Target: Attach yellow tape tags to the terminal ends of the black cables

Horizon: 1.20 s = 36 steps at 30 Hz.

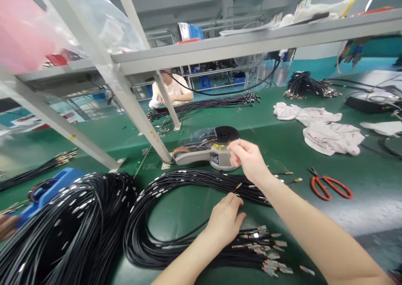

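Observation:
A looped bundle of black cables (135, 230) lies on the green table, its tipped ends fanned out at the lower right. My left hand (225, 219) is closed on one black cable, whose yellowish tip (238, 186) sticks up past the fingers. Above and to the right, my right hand (246, 157) is pinched at the front of a grey tape dispenser (222, 159) with a black reel and yellow marks; whatever lies between its fingertips is too small to make out.
Red-handled pliers (329, 186) lie at the right, with white gloves (333, 136) behind them. A thick black cable bundle (78, 218) fills the lower left beside a blue holder (53, 193). Metal posts and a shelf (220, 46) cross above. A person (180, 88) sits opposite.

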Available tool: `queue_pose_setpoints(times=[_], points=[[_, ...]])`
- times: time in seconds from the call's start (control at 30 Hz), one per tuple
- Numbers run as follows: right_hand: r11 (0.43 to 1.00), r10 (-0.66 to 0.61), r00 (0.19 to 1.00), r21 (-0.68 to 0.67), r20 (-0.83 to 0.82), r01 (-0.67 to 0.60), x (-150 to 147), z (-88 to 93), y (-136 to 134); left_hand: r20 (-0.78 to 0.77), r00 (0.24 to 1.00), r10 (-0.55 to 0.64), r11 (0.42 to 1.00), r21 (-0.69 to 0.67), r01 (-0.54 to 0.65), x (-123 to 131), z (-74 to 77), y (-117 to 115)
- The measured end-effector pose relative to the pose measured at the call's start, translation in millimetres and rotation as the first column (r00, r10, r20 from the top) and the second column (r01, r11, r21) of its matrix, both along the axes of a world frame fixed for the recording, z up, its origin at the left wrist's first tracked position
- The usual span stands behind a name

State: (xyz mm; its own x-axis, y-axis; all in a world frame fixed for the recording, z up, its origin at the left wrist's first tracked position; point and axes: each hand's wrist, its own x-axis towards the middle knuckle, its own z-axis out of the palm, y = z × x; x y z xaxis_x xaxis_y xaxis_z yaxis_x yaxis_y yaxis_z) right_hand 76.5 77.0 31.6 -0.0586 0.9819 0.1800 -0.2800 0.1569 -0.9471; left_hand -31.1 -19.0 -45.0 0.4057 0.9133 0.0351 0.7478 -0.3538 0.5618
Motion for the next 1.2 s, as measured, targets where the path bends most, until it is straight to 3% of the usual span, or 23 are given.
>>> queue_pose_setpoints(times=[0.13, 0.33, 0.63, 0.77, 0.87, 0.97, 1.07, 1.2], points=[[0.991, 0.103, 0.992, 0.079, 0.079, -0.109, 36, -4.0, -28, -0.122, 0.985, -0.119, 0.992, -0.057, 0.113, 18, -10.2, -5], [0.998, 0.040, 0.998, -0.048, 0.041, -0.038, 65, -49.3, -40, -0.313, 0.916, -0.250, 0.967, -0.119, 0.223, 44, -8.1, -3], [0.993, 0.102, 0.977, -0.085, 0.186, -0.088, 63, -61.4, -44, -0.355, 0.920, -0.167, 0.985, -0.089, 0.145, 55, -4.6, -12], [0.988, 0.146, 0.953, -0.090, 0.265, -0.127, 66, -68.4, -45, -0.137, 0.982, -0.134, 0.988, -0.099, 0.121, 46, -8.3, -7], [0.985, 0.172, 0.938, -0.078, 0.302, -0.155, 66, -70.1, -46, 0.201, 0.978, 0.058, 0.968, -0.252, -0.006, 31, -3.2, 6], [0.979, 0.203, 0.935, -0.052, 0.291, -0.196, 62, -65.2, -48, 0.513, 0.799, 0.314, 0.870, -0.493, -0.026, 17, 10.4, 17], [0.971, 0.236, 0.933, -0.039, 0.271, -0.234, 58, -57.5, -48, 0.667, 0.603, 0.438, 0.824, -0.566, 0.028, 9, 23.7, 22], [0.969, 0.244, 0.936, -0.024, 0.255, -0.246, 54, -48.8, -45, 0.705, 0.526, 0.475, 0.797, -0.598, 0.082, 6, 30.0, 21]])
